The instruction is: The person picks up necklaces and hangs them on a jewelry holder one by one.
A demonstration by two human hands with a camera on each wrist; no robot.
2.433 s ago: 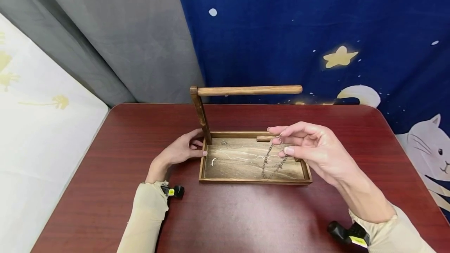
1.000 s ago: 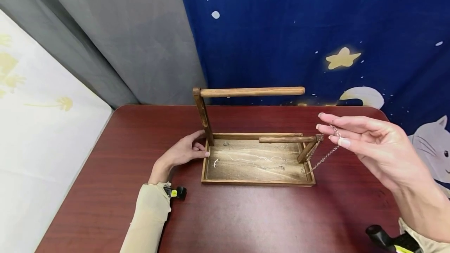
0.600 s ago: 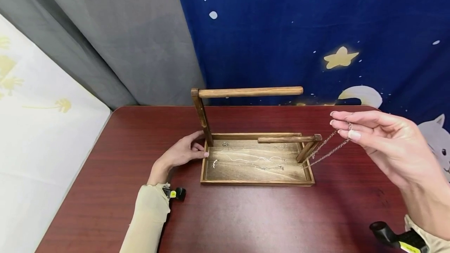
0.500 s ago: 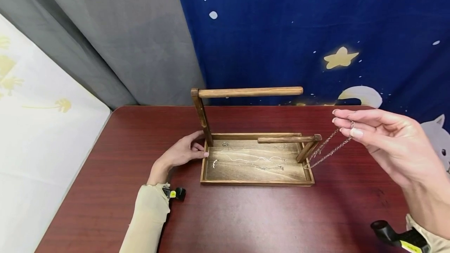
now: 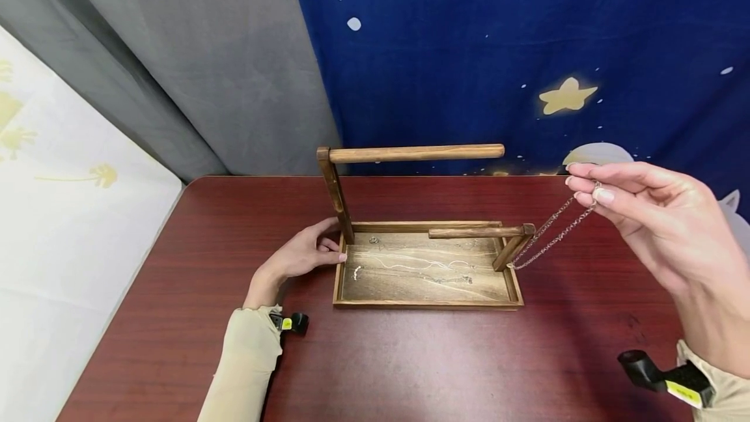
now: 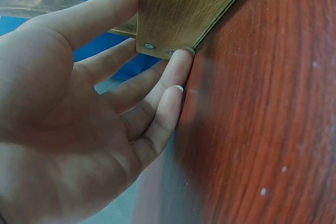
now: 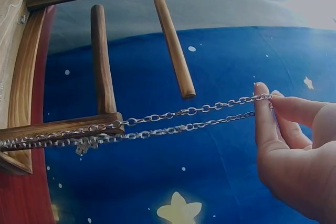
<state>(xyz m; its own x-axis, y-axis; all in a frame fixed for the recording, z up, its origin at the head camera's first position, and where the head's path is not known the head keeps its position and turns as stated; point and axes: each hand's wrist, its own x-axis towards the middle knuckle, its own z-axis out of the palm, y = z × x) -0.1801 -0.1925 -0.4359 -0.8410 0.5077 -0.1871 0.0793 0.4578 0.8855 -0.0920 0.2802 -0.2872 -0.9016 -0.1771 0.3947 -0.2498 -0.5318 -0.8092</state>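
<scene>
My right hand (image 5: 668, 220), raised right of the wooden jewelry stand, pinches a silver chain necklace (image 5: 559, 233) between thumb and fingertips. In the right wrist view the doubled chain (image 7: 191, 110) slants down past the stand's short arm, with a small charm (image 7: 86, 145) hanging from it. The chain's low end overlaps the right end of the stand's tray (image 5: 428, 305). My left hand (image 5: 305, 253) touches the tray's left end; its thumb is at the rim, and the left wrist view has the fingertips against the outer end wall (image 6: 178, 9).
A tall post carries a long bar (image 5: 416, 154) over the tray; a shorter bar (image 5: 474, 233) extends left from the right post (image 5: 512, 253). Thin chains (image 5: 410, 264) and a small bright piece (image 5: 356, 273) lie in the tray. Behind the table (image 5: 375, 363) hangs a blue star curtain (image 5: 457, 70).
From over the tray, my right hand has carried the necklace right beyond the short arm, then up a little, drawing the chain loop taut. My left hand has stayed in place.
</scene>
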